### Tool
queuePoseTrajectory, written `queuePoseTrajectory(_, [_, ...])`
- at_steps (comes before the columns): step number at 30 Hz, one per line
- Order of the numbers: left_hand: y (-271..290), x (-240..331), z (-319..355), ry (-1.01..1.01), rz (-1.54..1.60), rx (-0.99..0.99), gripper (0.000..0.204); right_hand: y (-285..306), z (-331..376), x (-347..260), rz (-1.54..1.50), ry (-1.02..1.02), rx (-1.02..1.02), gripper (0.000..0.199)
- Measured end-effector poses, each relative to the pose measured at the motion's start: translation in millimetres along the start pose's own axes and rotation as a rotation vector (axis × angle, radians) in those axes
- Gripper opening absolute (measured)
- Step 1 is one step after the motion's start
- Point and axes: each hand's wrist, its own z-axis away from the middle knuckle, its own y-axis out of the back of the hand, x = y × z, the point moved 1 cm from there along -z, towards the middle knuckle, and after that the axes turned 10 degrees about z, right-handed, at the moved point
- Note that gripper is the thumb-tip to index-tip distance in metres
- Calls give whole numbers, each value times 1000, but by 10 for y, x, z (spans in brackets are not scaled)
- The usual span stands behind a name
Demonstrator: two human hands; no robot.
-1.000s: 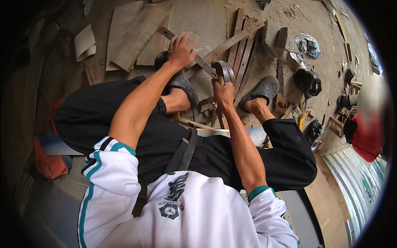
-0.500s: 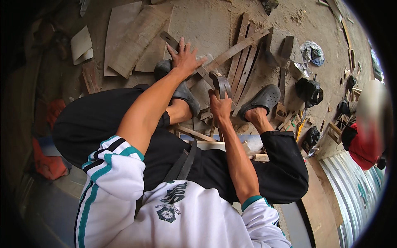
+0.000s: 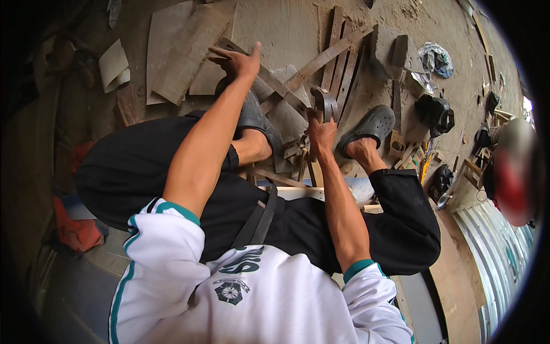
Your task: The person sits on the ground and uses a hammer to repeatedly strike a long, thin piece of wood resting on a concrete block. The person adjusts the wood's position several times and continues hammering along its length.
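Observation:
A worn wooden strip point(image 3: 281, 87) slants from upper left toward the middle, over other scrap wood. My left hand point(image 3: 239, 63) is closed across its upper part, fingers on one side and thumb stretched out on the other. In my right hand point(image 3: 322, 133) is a claw hammer point(image 3: 326, 104), gripped close under its dark metal head. The hammer head is beside the strip's lower end; whether they touch I cannot tell. Part of the hammer's handle shows below my fist.
My feet in grey clogs point(image 3: 371, 129) stand on either side of the wood. Flat boards point(image 3: 189, 51) lie at the upper left, with more strips point(image 3: 338, 63) and a concrete block point(image 3: 385, 51) farther right. A black plastic bag point(image 3: 434, 114) is to the right, near another person point(image 3: 513, 172).
My left hand has turned from spread fingers over the strip to a grip around it, moving up and left. The hammer stays in my right hand, a little farther right in the picture.

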Motion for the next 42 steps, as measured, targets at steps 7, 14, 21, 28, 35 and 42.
queuePoseTrajectory(7, [-432,-318,-517,334,408,-82,97,-31,314,-99,8,192,-65,36])
queuePoseTrajectory(14, [-685,-359,-399,196,360,134,41,-14,282,-414,183,234,-37,35])
queuePoseTrajectory(21, [-557,-167,-204,164,331,189,41,-22,336,-375,120,250,-3,35])
queuePoseTrajectory(28, [-530,-211,-240,175,315,218,40,-5,356,-339,73,252,-9,23])
queuePoseTrajectory(35, [-529,-162,-196,190,357,212,38,-251,279,-140,256,196,-11,26])
queuePoseTrajectory(42, [-473,-127,-174,217,328,203,39,2,359,-501,21,416,47,22])
